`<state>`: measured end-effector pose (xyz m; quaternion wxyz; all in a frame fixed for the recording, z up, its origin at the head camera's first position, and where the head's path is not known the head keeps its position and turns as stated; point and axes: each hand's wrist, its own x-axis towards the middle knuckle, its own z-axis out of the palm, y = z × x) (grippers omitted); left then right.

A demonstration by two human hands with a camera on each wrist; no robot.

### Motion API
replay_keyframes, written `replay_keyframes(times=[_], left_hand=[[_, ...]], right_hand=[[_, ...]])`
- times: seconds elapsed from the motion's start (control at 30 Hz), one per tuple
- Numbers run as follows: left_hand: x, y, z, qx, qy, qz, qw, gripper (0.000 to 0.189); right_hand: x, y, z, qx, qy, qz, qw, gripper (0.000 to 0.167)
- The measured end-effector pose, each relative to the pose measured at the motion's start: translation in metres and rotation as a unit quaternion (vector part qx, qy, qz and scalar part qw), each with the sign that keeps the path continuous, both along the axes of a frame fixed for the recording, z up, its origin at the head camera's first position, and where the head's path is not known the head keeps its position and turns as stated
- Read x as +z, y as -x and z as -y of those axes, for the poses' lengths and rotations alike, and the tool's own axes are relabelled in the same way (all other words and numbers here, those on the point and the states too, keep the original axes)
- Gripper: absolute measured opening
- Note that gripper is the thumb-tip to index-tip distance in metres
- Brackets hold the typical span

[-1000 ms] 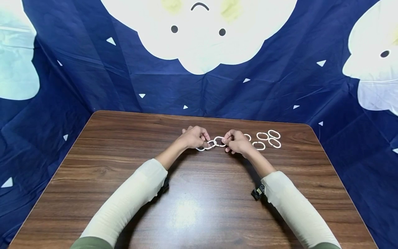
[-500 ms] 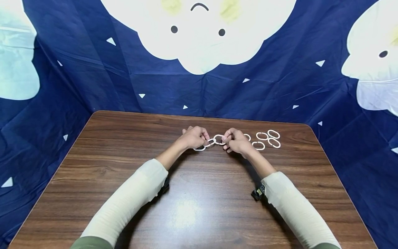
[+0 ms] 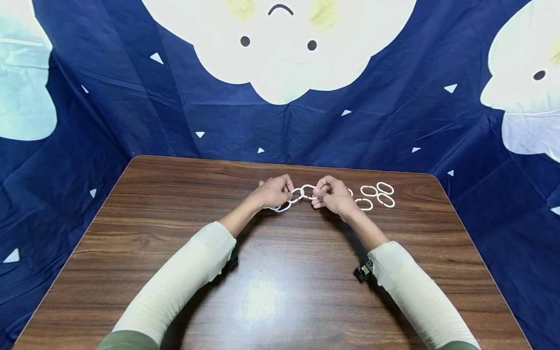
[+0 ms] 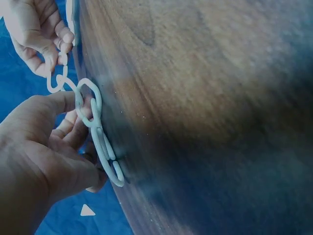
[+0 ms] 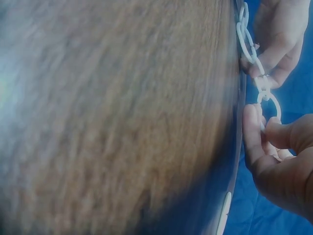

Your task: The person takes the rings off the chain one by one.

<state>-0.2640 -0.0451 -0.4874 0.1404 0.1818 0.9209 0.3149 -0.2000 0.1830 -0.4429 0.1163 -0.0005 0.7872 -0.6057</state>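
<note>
Chain of white links (image 3: 302, 193), one: oval plastic-looking pieces hooked end to end, held between the two hands near the far edge of the table, with a further run trailing beneath the left hand. Whether that run touches the tabletop, I cannot tell.

Left hand (image 3: 274, 191), one: thumb and fingertips pinching a link of the chain.

Right hand (image 3: 334, 197), one: thumb and fingers pinching the end link, which hooks into the one at the left hand.

Loose links (image 3: 377, 194), four in full sight: white ovals, lying flat to the right of the right hand, close together. Partly hidden link (image 3: 350, 191), one: just behind the right hand.

Table (image 3: 280, 253), one: dark brown wood grain, rounded far corners, a bright glare on the near half.

Sleeves, pair: pale, left (image 3: 183, 277) and right, green farther up; small black device (image 3: 362, 271) at the right cuff.

Backdrop (image 3: 175, 112): blue cloth, creased, printed with white clouds and small triangles.
</note>
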Motion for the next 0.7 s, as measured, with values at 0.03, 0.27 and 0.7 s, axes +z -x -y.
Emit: replay_keyframes(times=[0.03, 0.27, 0.7], left_hand=[[-0.004, 0.003, 0.0, -0.002, -0.001, 0.0, 1.0, 0.004], [-0.022, 0.021, 0.002, -0.011, -0.017, 0.027, 0.9994, 0.013], [-0.019, 0.02, 0.002, -0.004, -0.004, 0.049, 0.9988, 0.036]], right_hand=[[0.0, 0.0, 0.0, -0.003, 0.005, -0.002, 1.0, 0.006], [0.0, -0.001, -0.003, -0.021, 0.035, -0.01, 0.9991, 0.015], [-0.006, -0.002, -0.002, -0.044, 0.047, -0.007, 0.9979, 0.027]])
